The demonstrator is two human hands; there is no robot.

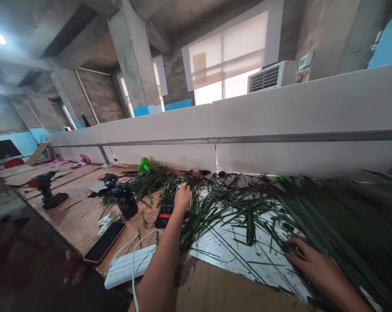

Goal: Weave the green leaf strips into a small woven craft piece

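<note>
My left hand [182, 198] reaches forward over the bench, fingers curled down among green leaf strips [215, 203], with a pale yellow tip showing by the fingertips; I cannot make out what it grips. It hovers right beside a small black timer [165, 211]. My right hand [308, 260] rests low at the right, fingers spread flat on the long green leaves [339, 216] and the white board [235, 249] under them.
A phone [105, 247] and a white power bank [127, 266] with a cable lie near the front edge. A dark bottle [126, 200] stands left of the timer, a cordless drill [48, 190] further left. A white partition [280, 130] backs the bench.
</note>
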